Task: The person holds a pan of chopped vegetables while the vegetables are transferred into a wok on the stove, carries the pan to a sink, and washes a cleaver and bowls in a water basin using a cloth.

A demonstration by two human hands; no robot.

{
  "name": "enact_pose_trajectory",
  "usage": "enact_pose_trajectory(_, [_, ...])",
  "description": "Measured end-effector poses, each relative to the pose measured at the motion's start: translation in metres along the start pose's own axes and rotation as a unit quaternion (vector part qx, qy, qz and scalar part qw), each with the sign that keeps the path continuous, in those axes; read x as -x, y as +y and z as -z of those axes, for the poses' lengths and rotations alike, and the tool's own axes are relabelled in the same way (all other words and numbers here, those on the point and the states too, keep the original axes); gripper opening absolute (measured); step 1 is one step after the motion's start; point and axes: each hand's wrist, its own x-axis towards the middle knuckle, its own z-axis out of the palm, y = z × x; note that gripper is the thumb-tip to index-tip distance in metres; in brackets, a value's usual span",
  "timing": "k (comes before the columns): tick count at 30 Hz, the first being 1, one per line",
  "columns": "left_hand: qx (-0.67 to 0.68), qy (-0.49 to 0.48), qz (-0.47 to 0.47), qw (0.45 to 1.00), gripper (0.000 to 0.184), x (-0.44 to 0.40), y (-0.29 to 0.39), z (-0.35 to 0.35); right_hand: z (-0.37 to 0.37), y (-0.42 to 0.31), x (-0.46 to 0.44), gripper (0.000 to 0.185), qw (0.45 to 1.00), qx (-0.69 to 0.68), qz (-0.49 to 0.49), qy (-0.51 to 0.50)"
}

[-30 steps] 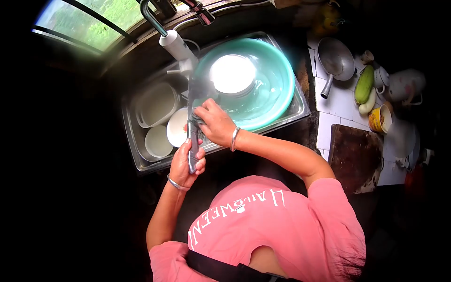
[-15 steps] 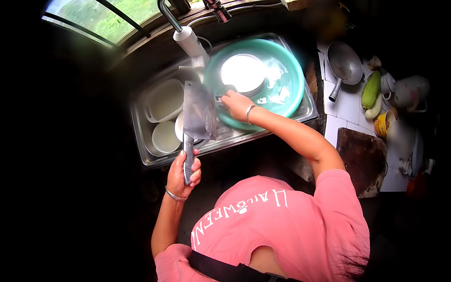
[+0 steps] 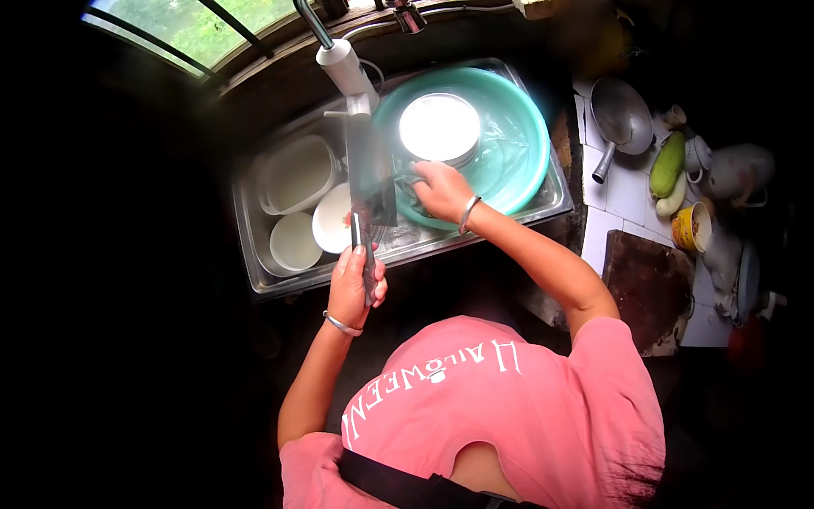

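Note:
My left hand [image 3: 348,293] is wrapped round the dark handle of a cleaver [image 3: 371,174]. Its broad blade points up, away from me, over the middle of the sink [image 3: 424,248]. My right hand [image 3: 444,192] is closed just right of the blade, above the near-left part of a green basin [image 3: 536,161]. A small greyish thing shows at its fingertips, too unclear to name. Inside the basin, a stack of white plates [image 3: 439,125] stands in water. Left of the blade lie a white bowl with a red mark [image 3: 332,222], a round bowl [image 3: 295,242] and a rectangular container [image 3: 297,176].
A faucet [image 3: 343,68] rises behind the sink below a barred window [image 3: 199,34]. On the white-tiled counter at right are a metal pan [image 3: 623,114], a green gourd [image 3: 668,165], a yellow tub [image 3: 691,226] and a dark board [image 3: 646,293].
My left hand and the cleaver have moved right and slightly away from me, turning the blade more edge-on. My right hand has shifted a little to the right.

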Motion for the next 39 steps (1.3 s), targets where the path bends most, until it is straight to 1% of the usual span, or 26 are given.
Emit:
enact_pose_trajectory(1, [0.014,-0.006,-0.004,1.000,0.031,-0.004,-0.003,-0.006,-0.004,-0.012,0.002,0.022,0.999,-0.013,0.023,0.044])
enact_pose_trajectory(2, [0.028,-0.012,-0.007,1.000,0.027,-0.007,-0.006,-0.012,-0.002,-0.031,0.006,0.019,0.999,-0.015,0.003,0.034])
enact_pose_trajectory(4, [0.036,-0.016,-0.019,0.999,0.026,-0.011,-0.008,-0.023,-0.011,-0.048,0.010,0.019,0.998,-0.039,-0.013,0.049])
enact_pose_trajectory(6, [0.062,-0.017,-0.024,0.998,0.026,-0.013,-0.008,-0.029,-0.021,-0.046,0.005,0.017,0.996,-0.027,0.010,0.086])
enact_pose_trajectory(10, [0.098,-0.047,0.025,0.994,0.030,-0.005,-0.004,-0.027,-0.031,-0.024,-0.010,0.016,0.993,0.007,0.026,0.118])
enact_pose_trajectory(14, [0.116,-0.049,0.045,0.991,0.034,0.011,-0.003,-0.022,-0.026,0.006,-0.020,0.017,0.996,0.076,0.019,0.052])
enact_pose_trajectory(15, [0.129,-0.052,0.039,0.989,0.034,0.014,-0.005,-0.017,-0.025,0.017,-0.021,0.017,0.995,0.085,0.036,0.042])
enact_pose_trajectory(16, [0.136,-0.049,0.033,0.989,0.034,0.017,-0.005,-0.015,-0.022,0.026,-0.019,0.017,0.993,0.107,0.039,0.009])
enact_pose_trajectory(17, [0.142,-0.046,0.027,0.988,0.035,0.019,-0.004,-0.013,-0.011,0.027,-0.014,0.017,0.988,0.132,0.051,-0.061])
enact_pose_trajectory(18, [0.149,-0.043,0.020,0.988,0.035,0.021,-0.003,-0.010,0.001,0.027,-0.010,0.017,0.977,0.158,0.064,-0.131])
enact_pose_trajectory(20, [0.157,-0.043,0.007,0.987,0.035,0.020,-0.003,-0.005,0.013,0.040,-0.004,0.026,0.927,0.250,0.073,-0.269])
enact_pose_trajectory(21, [0.163,-0.041,0.004,0.986,0.035,0.019,-0.002,-0.004,0.013,0.046,-0.003,0.033,0.907,0.290,0.022,-0.304])
enact_pose_trajectory(22, [0.169,-0.040,0.001,0.985,0.035,0.018,-0.001,-0.003,0.015,0.051,-0.001,0.036,0.885,0.329,-0.006,-0.329])
enact_pose_trajectory(24, [0.164,-0.040,0.000,0.986,0.035,0.016,0.001,-0.004,0.010,0.069,-0.001,0.033,0.858,0.367,-0.032,-0.358])
enact_pose_trajectory(27, [0.160,-0.038,0.005,0.986,0.035,0.011,-0.002,-0.004,0.000,0.077,-0.007,0.030,0.886,0.293,-0.085,-0.348])
enact_pose_trajectory(30, [0.155,-0.035,0.011,0.987,0.033,0.003,-0.009,-0.006,0.010,0.061,-0.010,0.028,0.958,0.128,-0.058,-0.250])
enact_pose_trajectory(31, [0.158,-0.036,0.014,0.987,0.033,0.000,-0.011,-0.007,0.014,0.049,-0.002,0.026,0.983,0.073,-0.039,-0.166])
enact_pose_trajectory(34, [0.148,-0.029,0.021,0.988,0.033,-0.007,-0.015,-0.013,0.024,0.002,0.013,0.022,0.998,-0.011,0.001,-0.066])
enact_pose_trajectory(35, [0.159,-0.028,0.026,0.986,0.032,-0.009,-0.017,-0.015,0.021,-0.009,0.019,0.021,0.999,-0.022,0.029,-0.040])
enact_pose_trajectory(36, [0.142,-0.029,0.019,0.989,0.031,-0.010,-0.015,-0.019,0.017,-0.019,0.024,0.021,0.998,-0.033,0.056,-0.014])
enact_pose_trajectory(39, [0.085,-0.023,0.002,0.996,0.028,-0.007,-0.007,-0.028,0.005,-0.033,0.026,0.021,0.995,-0.030,0.091,0.021])
